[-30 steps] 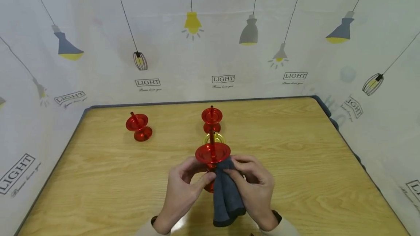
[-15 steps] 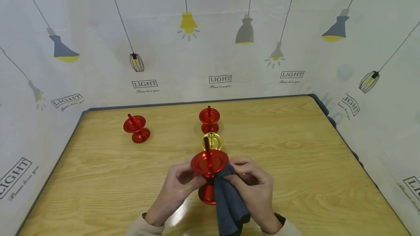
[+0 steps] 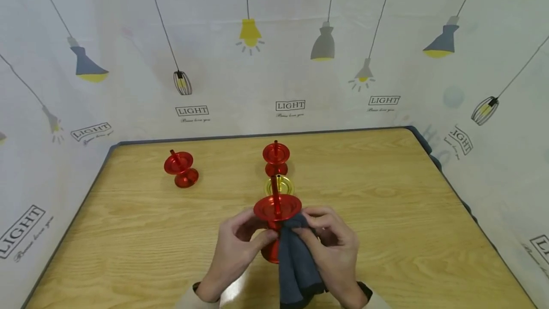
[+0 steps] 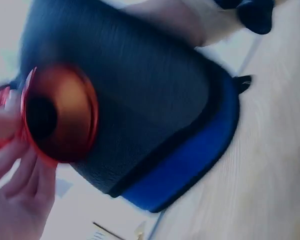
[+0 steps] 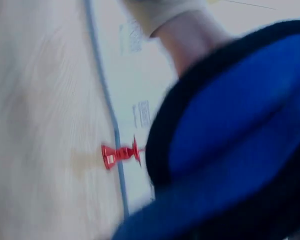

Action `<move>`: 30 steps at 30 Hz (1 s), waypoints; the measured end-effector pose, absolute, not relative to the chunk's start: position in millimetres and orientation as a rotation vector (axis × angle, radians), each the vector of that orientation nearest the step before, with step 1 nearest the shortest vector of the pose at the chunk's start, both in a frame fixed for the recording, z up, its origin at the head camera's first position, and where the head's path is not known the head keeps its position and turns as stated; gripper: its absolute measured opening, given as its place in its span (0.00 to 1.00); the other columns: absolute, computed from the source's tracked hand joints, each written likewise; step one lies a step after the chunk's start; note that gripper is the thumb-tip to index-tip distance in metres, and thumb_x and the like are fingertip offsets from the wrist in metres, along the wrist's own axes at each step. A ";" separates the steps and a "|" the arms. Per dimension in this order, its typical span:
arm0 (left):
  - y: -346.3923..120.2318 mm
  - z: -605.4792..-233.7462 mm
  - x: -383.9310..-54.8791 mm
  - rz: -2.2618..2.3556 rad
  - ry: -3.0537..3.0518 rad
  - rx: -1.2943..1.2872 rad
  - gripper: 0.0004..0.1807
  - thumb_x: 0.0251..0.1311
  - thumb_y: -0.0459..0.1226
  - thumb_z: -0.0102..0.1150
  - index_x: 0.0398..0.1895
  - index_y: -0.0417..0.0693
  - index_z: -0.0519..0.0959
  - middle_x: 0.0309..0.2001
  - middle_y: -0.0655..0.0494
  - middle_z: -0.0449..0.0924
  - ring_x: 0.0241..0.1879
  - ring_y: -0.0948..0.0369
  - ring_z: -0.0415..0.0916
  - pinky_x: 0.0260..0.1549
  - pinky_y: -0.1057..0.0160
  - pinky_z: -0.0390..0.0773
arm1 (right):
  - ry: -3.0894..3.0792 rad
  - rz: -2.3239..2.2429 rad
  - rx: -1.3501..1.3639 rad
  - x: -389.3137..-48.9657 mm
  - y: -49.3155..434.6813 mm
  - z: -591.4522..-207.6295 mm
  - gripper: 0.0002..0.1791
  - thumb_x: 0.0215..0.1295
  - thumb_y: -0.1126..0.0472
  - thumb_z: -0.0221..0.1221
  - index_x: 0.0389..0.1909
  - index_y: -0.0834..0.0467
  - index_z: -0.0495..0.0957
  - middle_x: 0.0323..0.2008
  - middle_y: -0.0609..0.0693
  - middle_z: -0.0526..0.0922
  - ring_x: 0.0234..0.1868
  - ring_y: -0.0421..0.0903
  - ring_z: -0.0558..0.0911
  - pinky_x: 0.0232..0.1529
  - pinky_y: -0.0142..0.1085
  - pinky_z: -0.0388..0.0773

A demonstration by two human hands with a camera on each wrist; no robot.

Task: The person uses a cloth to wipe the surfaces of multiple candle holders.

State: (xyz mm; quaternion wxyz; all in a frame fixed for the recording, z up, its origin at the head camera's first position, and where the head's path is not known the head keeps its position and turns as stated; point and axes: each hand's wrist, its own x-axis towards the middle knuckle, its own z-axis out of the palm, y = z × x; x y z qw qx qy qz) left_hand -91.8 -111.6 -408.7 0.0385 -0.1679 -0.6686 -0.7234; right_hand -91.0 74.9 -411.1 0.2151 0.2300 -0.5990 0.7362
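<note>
Left grip: our left grip (image 3: 242, 244) pinches the stem of a red candle holder (image 3: 277, 208) just under its dish, thumb on the near side.
Right grip: our right grip (image 3: 336, 247) pinches a dark cloth (image 3: 300, 261) between thumb and fingers, its top edge against the holder's right side.
Red holder: it sits between the two grips, close to upright, its long axis running from the spike above them to the base below; the left grip is the nearer, touching it, while we see the cloth between it and the right one.
Beyond the grips: a gold holder (image 3: 285, 186) just past the held dish, a second red holder (image 3: 276, 155) behind that, and a third red holder (image 3: 178, 162) off beyond the left grip, all on the bench (image 3: 128, 232).
Hidden: the left fingertips behind the dish and stem, part of the gold holder, and the stem's cloth-covered side.
Hard to tell: both wrist views blur; the cloth's lower end leaves the head view, and we cannot make out all the right fingers.
</note>
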 end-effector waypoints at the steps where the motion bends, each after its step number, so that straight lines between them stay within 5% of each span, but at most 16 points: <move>1: -114.8 -409.5 -93.1 -2.260 -2.050 -0.563 0.18 0.62 0.30 0.68 0.56 0.36 0.81 0.49 0.56 0.86 0.48 0.61 0.84 0.51 0.62 0.83 | -1.669 2.074 0.628 -90.5 75.5 -410.9 0.13 0.56 0.84 0.63 0.40 0.70 0.82 0.46 0.52 0.85 0.48 0.45 0.87 0.47 0.36 0.85; 8: -120.9 -408.7 -94.4 -2.384 -2.069 -0.640 0.18 0.70 0.32 0.60 0.60 0.37 0.79 0.56 0.56 0.83 0.57 0.60 0.80 0.58 0.62 0.79 | -1.683 2.147 0.564 -91.4 75.8 -413.7 0.12 0.58 0.82 0.64 0.40 0.67 0.83 0.46 0.49 0.86 0.48 0.45 0.87 0.47 0.37 0.86; 17: -106.9 -400.7 -88.7 -2.195 -2.019 -0.443 0.21 0.57 0.27 0.71 0.55 0.34 0.80 0.48 0.47 0.86 0.44 0.62 0.85 0.47 0.61 0.85 | -1.480 1.875 0.794 -98.7 73.9 -420.6 0.13 0.53 0.85 0.65 0.39 0.74 0.81 0.48 0.60 0.85 0.50 0.49 0.86 0.48 0.34 0.85; 21: -107.6 -403.2 -92.7 -2.197 -2.049 -0.444 0.21 0.56 0.29 0.73 0.53 0.36 0.82 0.47 0.53 0.87 0.43 0.63 0.85 0.47 0.61 0.85 | -1.516 1.915 0.755 -96.5 74.9 -418.8 0.13 0.54 0.85 0.65 0.40 0.73 0.82 0.47 0.57 0.85 0.49 0.47 0.87 0.47 0.34 0.85; 30: -116.7 -411.0 -99.3 -2.476 -2.017 -0.645 0.21 0.66 0.38 0.66 0.60 0.38 0.80 0.55 0.52 0.84 0.56 0.58 0.81 0.59 0.61 0.78 | -1.533 2.211 0.694 -94.7 81.4 -417.8 0.13 0.59 0.82 0.62 0.43 0.66 0.83 0.48 0.53 0.86 0.50 0.46 0.86 0.46 0.37 0.86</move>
